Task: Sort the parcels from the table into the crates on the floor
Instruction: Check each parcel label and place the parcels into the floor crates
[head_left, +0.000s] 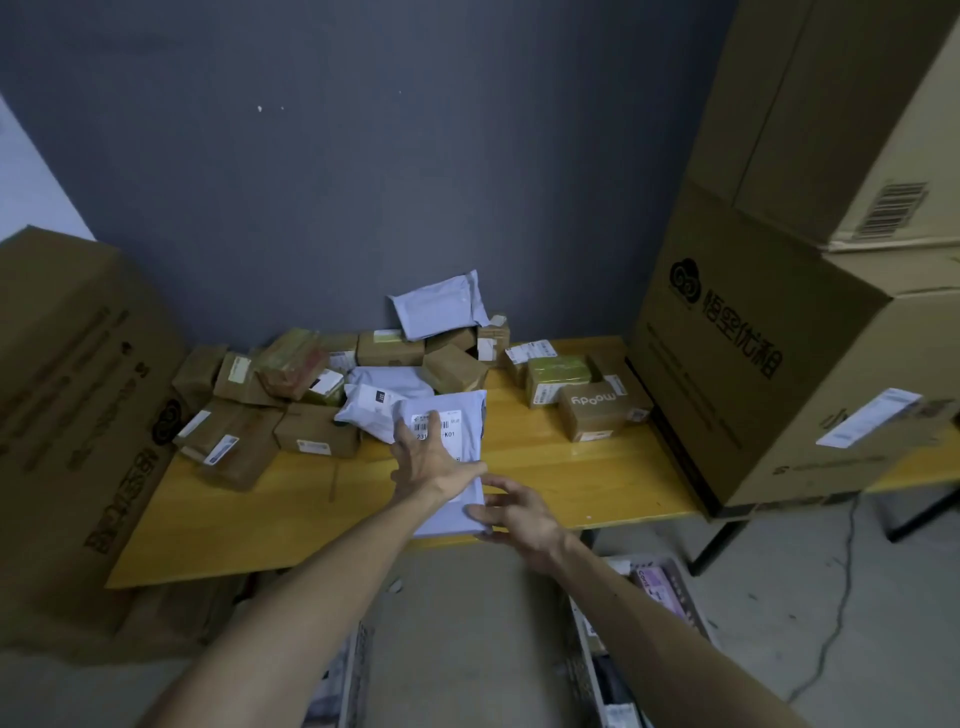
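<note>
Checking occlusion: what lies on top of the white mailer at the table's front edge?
The left hand lies flat on the white mailer, hiding part of its label; the right hand touches its near corner.

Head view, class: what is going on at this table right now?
A person reaches over the yellow table, sorting parcels. The left hand presses flat on a white mailer bag at the near edge; the right hand touches its near corner, with no closed grip yet. Brown boxes and more bags are piled behind; crates wait on the floor.

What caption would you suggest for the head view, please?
Left hand presses a white mailer on the yellow table; right hand touches its corner.
</note>
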